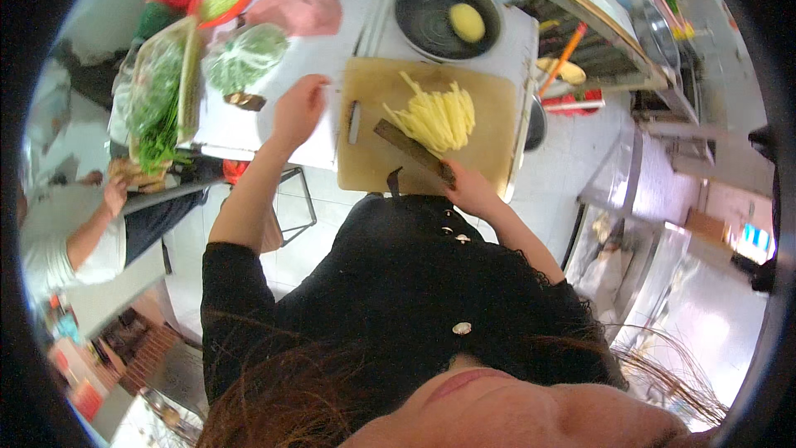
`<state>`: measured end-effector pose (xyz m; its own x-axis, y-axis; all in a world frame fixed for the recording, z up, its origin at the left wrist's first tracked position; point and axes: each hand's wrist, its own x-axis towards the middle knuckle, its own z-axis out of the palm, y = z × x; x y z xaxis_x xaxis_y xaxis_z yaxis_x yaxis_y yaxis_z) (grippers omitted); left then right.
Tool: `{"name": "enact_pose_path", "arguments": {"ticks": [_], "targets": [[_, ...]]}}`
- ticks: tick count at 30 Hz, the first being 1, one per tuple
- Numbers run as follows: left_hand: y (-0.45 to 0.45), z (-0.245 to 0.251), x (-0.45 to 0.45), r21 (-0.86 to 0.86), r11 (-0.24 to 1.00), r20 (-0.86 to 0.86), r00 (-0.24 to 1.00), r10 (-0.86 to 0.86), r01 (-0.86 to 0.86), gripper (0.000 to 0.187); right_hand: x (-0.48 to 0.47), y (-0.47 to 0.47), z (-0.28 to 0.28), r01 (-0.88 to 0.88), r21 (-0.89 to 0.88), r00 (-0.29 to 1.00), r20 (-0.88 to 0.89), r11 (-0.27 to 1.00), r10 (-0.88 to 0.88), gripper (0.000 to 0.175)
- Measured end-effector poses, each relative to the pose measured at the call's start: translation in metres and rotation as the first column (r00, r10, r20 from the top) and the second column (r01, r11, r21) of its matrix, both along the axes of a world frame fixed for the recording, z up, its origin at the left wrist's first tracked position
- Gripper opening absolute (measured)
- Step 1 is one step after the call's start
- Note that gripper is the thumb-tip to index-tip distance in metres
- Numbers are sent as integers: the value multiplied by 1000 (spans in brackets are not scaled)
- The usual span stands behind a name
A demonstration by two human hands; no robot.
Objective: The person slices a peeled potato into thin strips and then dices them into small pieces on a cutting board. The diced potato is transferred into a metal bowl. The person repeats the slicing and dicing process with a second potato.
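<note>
My right hand is closed around the near end of a dark flat blade, seemingly a kitchen knife, lying low over the cutting board. Beside the blade, a heap of pale yellow cut strips, seemingly potato, rests on the board. My left hand hovers left of the board over the white table, its fingers bent; whether it holds anything is unclear. Beyond the board stands a dark round pan with a peeled, potato-like piece inside.
On the left are a bag of green vegetables, a basket of leafy greens, a pink plastic bag and a red-orange colander of pale shreds. Another person's hand is at far left. Shelving with an orange-handled tool stands at right.
</note>
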<state>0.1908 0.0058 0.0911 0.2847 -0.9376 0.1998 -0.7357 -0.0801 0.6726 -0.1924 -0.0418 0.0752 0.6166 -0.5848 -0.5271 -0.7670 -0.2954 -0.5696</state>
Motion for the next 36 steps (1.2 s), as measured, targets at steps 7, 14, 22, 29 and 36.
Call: {"name": "enact_pose_path", "arguments": {"ticks": [7,14,22,29,36], "targets": [[-153,-10,-171,218,577,162,554,-816,787,40,12,17,14,77,-24,990,-113,997,-79,51],[-178,-17,-199,598,202,158,133,-979,775,57,3,28,-9,181,-49,983,-19,982,-182,46],[-147,3,-157,713,206,107,186,-977,671,98,-9,6,20,-5,-186,982,-184,982,-30,40],[-127,-7,-145,635,318,183,264,-947,704,108,-36,-17,-4,-219,-434,966,-224,874,130,50],[-114,-9,-152,601,458,305,341,-889,655,105,-60,-13,-5,-298,-375,948,-227,878,224,58]]}}
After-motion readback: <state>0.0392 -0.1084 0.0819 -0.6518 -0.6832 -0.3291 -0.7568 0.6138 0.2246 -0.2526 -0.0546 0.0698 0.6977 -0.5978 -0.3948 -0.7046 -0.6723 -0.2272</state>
